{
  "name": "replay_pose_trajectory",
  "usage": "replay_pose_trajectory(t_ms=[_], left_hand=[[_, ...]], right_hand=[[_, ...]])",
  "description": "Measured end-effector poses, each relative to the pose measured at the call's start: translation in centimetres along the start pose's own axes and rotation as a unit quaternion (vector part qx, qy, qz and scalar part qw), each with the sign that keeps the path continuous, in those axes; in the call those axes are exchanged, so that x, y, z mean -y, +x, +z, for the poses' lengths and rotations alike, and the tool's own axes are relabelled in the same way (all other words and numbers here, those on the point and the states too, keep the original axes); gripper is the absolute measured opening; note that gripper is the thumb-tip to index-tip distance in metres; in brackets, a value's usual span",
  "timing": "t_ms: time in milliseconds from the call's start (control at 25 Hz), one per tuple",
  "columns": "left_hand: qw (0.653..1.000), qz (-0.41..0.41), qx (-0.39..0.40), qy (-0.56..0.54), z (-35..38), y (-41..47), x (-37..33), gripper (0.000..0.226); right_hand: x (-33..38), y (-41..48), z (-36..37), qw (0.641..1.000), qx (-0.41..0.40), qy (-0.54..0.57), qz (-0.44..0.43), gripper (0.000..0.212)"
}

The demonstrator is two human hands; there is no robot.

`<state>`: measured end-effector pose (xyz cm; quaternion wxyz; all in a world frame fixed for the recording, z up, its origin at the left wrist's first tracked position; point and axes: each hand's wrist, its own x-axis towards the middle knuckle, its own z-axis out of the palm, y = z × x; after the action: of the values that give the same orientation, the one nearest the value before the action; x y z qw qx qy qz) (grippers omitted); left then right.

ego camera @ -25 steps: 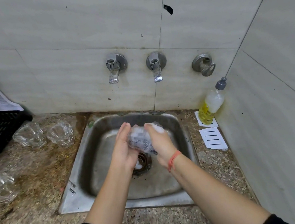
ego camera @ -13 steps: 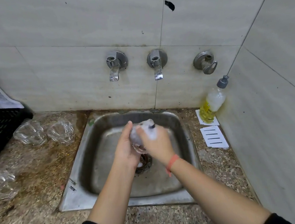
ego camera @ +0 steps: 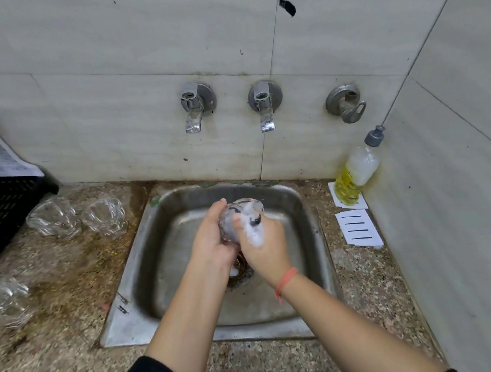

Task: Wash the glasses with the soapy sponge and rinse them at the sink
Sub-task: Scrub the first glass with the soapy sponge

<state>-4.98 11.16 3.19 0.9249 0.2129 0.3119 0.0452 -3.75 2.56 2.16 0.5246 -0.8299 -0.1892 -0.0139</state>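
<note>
Four glasses (ego camera: 53, 218), seemingly, three wall taps (ego camera: 194, 107), two paper cards (ego camera: 359, 229), one soap bottle (ego camera: 354, 171), one sink (ego camera: 132, 327), one crate (ego camera: 5, 204).

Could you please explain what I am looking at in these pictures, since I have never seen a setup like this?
There is no machine here: a person wears a camera on the head, so the view looks down at their own bare hands over a steel sink. The left hand holds a clear glass; the right hand holds a foamy sponge, mostly hidden by suds, against it. On the counter to the left lie three more glasses beside a black crate. To the right is a bottle of yellow dish soap near two paper cards. Three taps sit on the tiled wall.
</note>
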Motion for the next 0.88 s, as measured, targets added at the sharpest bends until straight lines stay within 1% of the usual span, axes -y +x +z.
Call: replay_pose_trajectory(t_ms=[40,80,120,160,200,240,280,320,360,400,440,480,520,560,600,640,680,720,760,800,840,880], left_hand=[[0.999,0.028,0.012,0.013,0.0,-0.1,0.3,0.033],[0.997,0.064,0.026,0.024,-0.2,-0.2,0.7,0.033],[0.995,0.096,0.028,0.029,-0.6,-0.1,0.9,0.033],[0.991,0.126,0.028,0.039,-0.8,0.0,1.0,0.033],[0.988,0.143,0.031,0.04,-0.8,-0.1,1.0,0.033],[0.988,0.145,0.026,0.043,-0.7,-0.1,0.8,0.034],[0.991,0.126,0.016,0.029,-0.4,-0.1,0.5,0.032],[0.996,0.092,-0.006,0.015,-0.1,-0.1,0.3,0.029],[0.998,0.054,-0.029,-0.002,0.2,-0.1,0.1,0.031],[0.999,0.018,-0.048,-0.013,0.4,0.0,-0.1,0.035],[0.999,0.001,-0.052,-0.015,0.5,-0.1,-0.1,0.033],[0.999,0.01,-0.042,-0.003,0.4,-0.3,-0.1,0.026],[0.999,0.038,-0.028,0.014,0.0,-0.2,-0.1,0.018],[0.997,0.075,-0.018,0.026,-0.5,0.0,0.0,0.01],[0.993,0.11,-0.009,0.043,-0.9,-0.1,0.0,0.008],[0.989,0.138,0.0,0.057,-1.4,0.1,0.0,0.013],[0.987,0.141,0.015,0.069,-1.6,0.1,-0.1,0.014],[0.989,0.125,0.015,0.076,-1.7,0.1,-0.1,0.011],[0.992,0.095,0.002,0.081,-1.6,0.1,-0.1,0.013],[0.994,0.061,-0.02,0.084,-1.5,0.1,0.0,0.018],[0.994,0.039,-0.052,0.083,-1.3,0.1,0.3,0.022],[0.991,0.041,-0.082,0.093,-0.9,-0.1,0.5,0.022]], right_hand=[[0.5,0.1,0.3,0.988,-0.051,0.124,0.075,0.039],[0.6,0.6,0.6,0.934,-0.089,0.277,0.206,0.039],[0.8,1.2,0.8,0.84,-0.064,0.427,0.33,0.036],[1.1,1.8,0.7,0.751,-0.022,0.523,0.403,0.038],[1.3,2.1,0.5,0.724,0.016,0.541,0.427,0.041],[1.0,2.1,0.5,0.763,0.024,0.495,0.414,0.041],[1.1,1.6,0.3,0.848,0.015,0.399,0.349,0.039],[0.7,1.0,0.4,0.944,-0.03,0.247,0.217,0.039],[0.1,0.2,0.3,0.991,-0.051,0.099,0.074,0.04],[-0.4,-0.7,0.4,0.998,-0.054,0.043,-0.013,0.039],[-0.5,-1.1,0.7,0.997,-0.05,0.056,-0.032,0.037],[-0.2,-0.9,0.9,0.987,-0.044,0.154,0.031,0.039],[0.2,-0.3,0.9,0.943,-0.035,0.291,0.159,0.041],[0.6,0.4,0.6,0.85,0.021,0.433,0.3,0.043],[0.7,1.2,0.2,0.748,0.083,0.529,0.393,0.044],[0.9,1.8,-0.4,0.708,0.11,0.553,0.425,0.042],[1.1,2.0,-0.8,0.738,0.119,0.52,0.413,0.04],[0.8,1.8,-0.8,0.817,0.098,0.447,0.35,0.039],[0.4,1.3,-0.6,0.929,0.059,0.293,0.217,0.04],[-0.4,0.6,-0.5,0.994,0.039,0.084,0.058,0.042],[-0.9,-0.3,-0.3,0.996,0.04,-0.057,-0.053,0.043],[-1.2,-0.9,0.1,0.991,0.033,-0.094,-0.086,0.041]])
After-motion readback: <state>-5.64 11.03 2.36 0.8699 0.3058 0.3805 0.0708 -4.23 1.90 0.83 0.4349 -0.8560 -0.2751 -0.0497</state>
